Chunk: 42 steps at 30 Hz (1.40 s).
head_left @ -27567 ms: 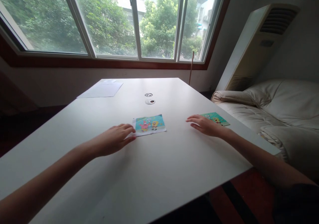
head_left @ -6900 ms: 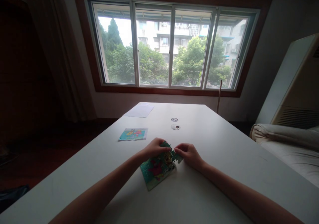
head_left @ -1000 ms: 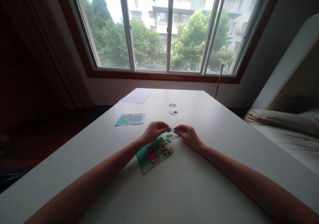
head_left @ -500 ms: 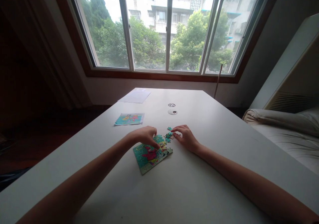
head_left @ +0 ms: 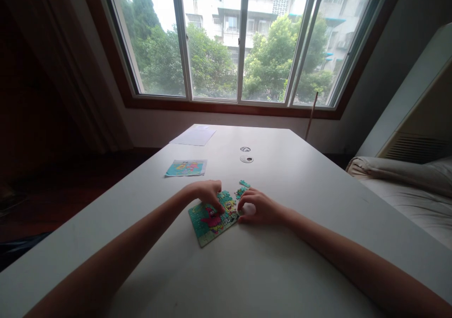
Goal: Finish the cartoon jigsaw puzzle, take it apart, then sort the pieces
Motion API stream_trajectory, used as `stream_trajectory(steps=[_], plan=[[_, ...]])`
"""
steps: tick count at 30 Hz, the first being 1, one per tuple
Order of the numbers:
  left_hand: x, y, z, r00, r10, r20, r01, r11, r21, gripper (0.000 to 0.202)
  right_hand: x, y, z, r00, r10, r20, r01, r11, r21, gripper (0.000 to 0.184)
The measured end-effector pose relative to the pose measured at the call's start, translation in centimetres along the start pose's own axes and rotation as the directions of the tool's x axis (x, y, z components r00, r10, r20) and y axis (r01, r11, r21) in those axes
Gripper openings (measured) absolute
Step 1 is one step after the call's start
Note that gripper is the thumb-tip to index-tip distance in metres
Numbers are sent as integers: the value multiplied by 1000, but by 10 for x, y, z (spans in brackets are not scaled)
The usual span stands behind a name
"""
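Note:
A partly assembled jigsaw puzzle with a cartoon picture in pink, yellow and teal lies tilted on the white table. My left hand is curled over its upper edge, the thumb pressing on the picture. At the puzzle's right corner is my right hand, thumb and forefinger bent into a ring with their tips close together. Anything between those tips is too small or hidden to make out. Loose puzzle pieces lie just beyond the right fingers, partly covered by them.
A cartoon picture sheet lies left of centre, and a white paper near the far left edge. Two round table inserts sit in the middle. Beyond are a window and, at right, a pale sofa.
My right hand has moved from the loose pieces toward me, to the puzzle's right corner, its fingers curling. My left hand stays on the puzzle. The view has shifted slightly.

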<state>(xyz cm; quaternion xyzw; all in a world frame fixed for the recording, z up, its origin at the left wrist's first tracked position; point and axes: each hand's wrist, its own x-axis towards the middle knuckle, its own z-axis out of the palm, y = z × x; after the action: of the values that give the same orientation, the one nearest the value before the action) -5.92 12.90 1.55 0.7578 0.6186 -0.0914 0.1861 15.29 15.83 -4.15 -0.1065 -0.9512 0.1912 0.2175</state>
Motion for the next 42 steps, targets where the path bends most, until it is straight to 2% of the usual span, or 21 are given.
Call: stream_trajectory(steps=[7,11,13,15,18,21,23,33,37,40,42], plan=[[5,-1,7,999,-9,-35,5,994,-105,79,0,-3,5,990,121,-77,-104,974,201,16],[7,-2,11,997,16,-79,-28,988,-155,81,3,-3,3,955,234,-185,-167,933,319,9],[8,0,11,991,38,-128,-60,983,-173,79,4,1,3,928,305,-213,-192,883,428,11],[8,5,10,978,72,-194,-111,973,-201,72,6,7,3,896,375,-238,-180,796,577,17],[8,15,7,937,176,-301,-269,914,-303,48,7,14,1,845,468,-258,-147,669,729,23],[11,23,7,866,243,-436,-426,816,-390,30,7,16,-1,819,514,-254,-163,634,756,25],[13,24,9,844,238,-482,-458,787,-413,26,7,16,-3,813,526,-250,-175,630,757,25],[19,15,18,873,273,-405,-474,668,-573,32,7,12,-4,822,522,-230,-184,624,759,27],[22,16,16,864,244,-441,-477,675,-562,27,4,17,-4,829,545,-130,-245,562,790,28],[23,16,14,847,209,-489,-479,700,-530,25,3,23,-5,810,580,-85,-273,501,821,31],[25,14,16,839,183,-513,-468,724,-507,25,2,26,-5,794,598,-107,-295,534,792,32]])
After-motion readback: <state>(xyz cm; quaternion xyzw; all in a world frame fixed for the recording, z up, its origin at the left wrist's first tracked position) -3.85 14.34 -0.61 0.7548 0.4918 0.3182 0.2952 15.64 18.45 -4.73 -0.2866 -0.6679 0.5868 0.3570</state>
